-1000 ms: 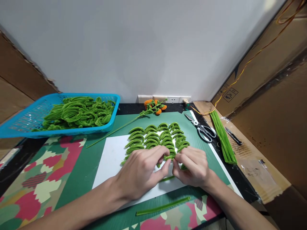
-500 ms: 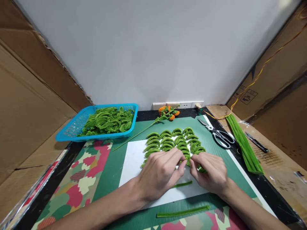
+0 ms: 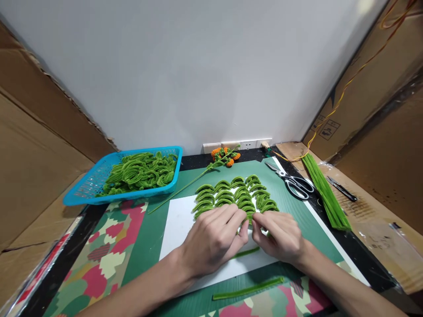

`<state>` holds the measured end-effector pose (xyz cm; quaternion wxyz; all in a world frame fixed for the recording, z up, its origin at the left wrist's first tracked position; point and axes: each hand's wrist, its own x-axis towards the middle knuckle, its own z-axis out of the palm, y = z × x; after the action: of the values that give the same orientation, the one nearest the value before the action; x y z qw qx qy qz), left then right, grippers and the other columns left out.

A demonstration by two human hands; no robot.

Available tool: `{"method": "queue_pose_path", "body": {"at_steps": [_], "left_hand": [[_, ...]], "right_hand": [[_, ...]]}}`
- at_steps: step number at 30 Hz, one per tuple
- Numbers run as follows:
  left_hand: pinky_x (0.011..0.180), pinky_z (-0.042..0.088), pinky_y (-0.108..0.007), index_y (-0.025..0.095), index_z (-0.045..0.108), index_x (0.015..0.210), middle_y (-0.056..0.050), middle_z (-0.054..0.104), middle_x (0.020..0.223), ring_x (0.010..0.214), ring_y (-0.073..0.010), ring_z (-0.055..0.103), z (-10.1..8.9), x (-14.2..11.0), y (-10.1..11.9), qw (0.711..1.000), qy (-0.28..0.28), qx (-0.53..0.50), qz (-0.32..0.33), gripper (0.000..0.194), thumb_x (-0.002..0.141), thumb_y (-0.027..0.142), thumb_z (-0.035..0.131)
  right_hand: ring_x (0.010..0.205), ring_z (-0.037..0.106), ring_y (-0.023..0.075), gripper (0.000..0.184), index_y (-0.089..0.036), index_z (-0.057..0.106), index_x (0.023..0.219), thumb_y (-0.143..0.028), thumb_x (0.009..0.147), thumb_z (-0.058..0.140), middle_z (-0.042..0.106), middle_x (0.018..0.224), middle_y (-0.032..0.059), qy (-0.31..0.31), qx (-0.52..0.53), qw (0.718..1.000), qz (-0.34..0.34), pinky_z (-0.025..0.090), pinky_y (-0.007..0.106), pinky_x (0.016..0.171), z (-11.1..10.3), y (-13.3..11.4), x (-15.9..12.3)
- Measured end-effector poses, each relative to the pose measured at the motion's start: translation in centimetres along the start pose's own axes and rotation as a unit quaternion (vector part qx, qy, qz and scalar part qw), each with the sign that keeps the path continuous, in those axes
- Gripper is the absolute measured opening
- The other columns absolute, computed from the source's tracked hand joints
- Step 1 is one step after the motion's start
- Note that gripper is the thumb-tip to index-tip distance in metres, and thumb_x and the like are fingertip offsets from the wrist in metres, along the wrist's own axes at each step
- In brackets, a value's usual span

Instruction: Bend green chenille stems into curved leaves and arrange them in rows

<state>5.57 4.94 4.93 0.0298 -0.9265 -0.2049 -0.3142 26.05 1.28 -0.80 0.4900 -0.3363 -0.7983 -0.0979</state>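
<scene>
My left hand (image 3: 216,237) and my right hand (image 3: 280,233) are close together over a white sheet (image 3: 176,224), thumbs and forefingers pinched. Between the fingertips shows a bit of green pipe cleaner (image 3: 250,221), most of it covered by the fingers. Just beyond my hands, curved green pipe cleaner pieces (image 3: 224,194) lie stacked in several columns; the near ones are partly hidden. A short straight pipe cleaner (image 3: 246,252) rests on the sheet below my fingers. Nearer to me, a longer pair of straight pipe cleaners (image 3: 247,289) lies side by side.
At the left stands a blue basket (image 3: 82,187) heaped with bent green pieces. An orange flower stem (image 3: 228,155) lies at the back. Scissors (image 3: 295,185), a green pipe cleaner bundle (image 3: 325,191) and a craft knife (image 3: 342,189) are on the right. Cardboard walls flank both sides.
The whole view has shifted slightly, so things appear further left. My hands keep their pinch close together, with little visible change in the piece between them.
</scene>
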Motion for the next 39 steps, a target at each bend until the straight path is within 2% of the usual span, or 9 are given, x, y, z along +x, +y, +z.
{"method": "queue_pose_path", "body": {"at_steps": [5,9,12,21,25,29,36,39], "left_hand": [[0.065,0.048,-0.032,0.016,0.063,0.1,-0.004,0.068,0.084,0.073,-0.0203,0.064,0.0,-0.1,0.0,0.999,-0.026,-0.025,-0.014,0.009,0.106,0.014,0.056],[0.061,0.045,-0.03,0.018,0.059,0.091,-0.002,0.061,0.079,0.068,-0.0175,0.058,0.1,-0.2,0.1,0.997,-0.042,-0.059,-0.027,0.018,0.106,0.01,0.052],[0.06,0.043,-0.029,0.019,0.056,0.088,0.0,0.056,0.077,0.067,-0.0164,0.054,0.3,-0.3,0.3,0.995,-0.034,-0.085,-0.035,0.021,0.106,0.009,0.05],[0.064,0.044,-0.032,0.018,0.057,0.089,-0.003,0.06,0.076,0.07,-0.0185,0.051,0.9,-0.7,0.2,0.995,-0.011,-0.086,0.041,0.02,0.104,0.007,0.052],[0.072,0.05,-0.033,0.017,0.06,0.097,-0.006,0.067,0.086,0.078,-0.0201,0.059,0.9,-0.7,-0.1,0.997,-0.032,-0.064,0.016,0.015,0.104,0.006,0.052],[0.074,0.051,-0.034,0.016,0.063,0.105,-0.007,0.071,0.091,0.083,-0.0214,0.064,0.8,-0.4,-0.1,0.997,-0.043,-0.068,-0.009,0.012,0.106,0.01,0.052],[0.075,0.049,-0.034,0.017,0.064,0.104,-0.005,0.074,0.093,0.083,-0.0204,0.065,0.6,-0.1,-0.4,0.997,-0.008,-0.073,-0.036,0.007,0.103,0.01,0.061],[0.076,0.048,-0.035,0.016,0.065,0.107,-0.006,0.075,0.095,0.085,-0.0214,0.066,0.6,-0.1,-0.4,0.997,0.001,-0.065,-0.035,0.004,0.102,0.016,0.065]], "right_hand": [[0.052,0.056,0.0132,0.016,-0.011,0.065,0.11,-0.002,0.097,0.06,0.06,0.065,-0.0012,0.005,-0.009,1.0,-0.01,0.043,0.028,0.052,0.1,0.0,0.0],[0.051,0.052,0.0128,0.018,-0.014,0.064,0.114,-0.006,0.099,0.058,0.058,0.062,-0.0033,0.0,-0.021,1.0,-0.004,0.041,0.028,0.051,-0.1,-0.1,0.2],[0.049,0.051,0.0123,0.017,-0.016,0.064,0.111,-0.006,0.099,0.058,0.057,0.061,-0.0046,0.003,-0.006,1.0,0.001,0.041,0.027,0.05,-0.1,-0.2,0.3],[0.047,0.044,0.0121,0.018,-0.017,0.063,0.104,-0.001,0.095,0.061,0.051,0.059,-0.0057,0.03,0.044,0.998,-0.018,0.037,0.029,0.048,0.0,-0.2,-0.1],[0.049,0.046,0.011,0.017,-0.02,0.063,0.099,-0.004,0.095,0.06,0.053,0.059,-0.006,0.0,0.024,1.0,0.005,0.038,0.027,0.05,-0.1,0.3,0.1],[0.048,0.043,0.0112,0.017,-0.02,0.062,0.094,-0.004,0.095,0.06,0.051,0.059,-0.0064,-0.029,-0.001,1.0,-0.006,0.034,0.029,0.05,-0.6,0.6,0.6],[0.049,0.045,0.0112,0.019,-0.021,0.062,0.088,-0.003,0.092,0.064,0.052,0.058,-0.0069,0.003,-0.03,0.999,0.014,0.036,0.029,0.05,-1.7,1.5,1.0],[0.05,0.047,0.0115,0.018,-0.021,0.063,0.089,-0.004,0.091,0.064,0.054,0.059,-0.0063,0.0,-0.035,0.999,0.01,0.037,0.028,0.051,-2.0,1.8,0.9]]}}
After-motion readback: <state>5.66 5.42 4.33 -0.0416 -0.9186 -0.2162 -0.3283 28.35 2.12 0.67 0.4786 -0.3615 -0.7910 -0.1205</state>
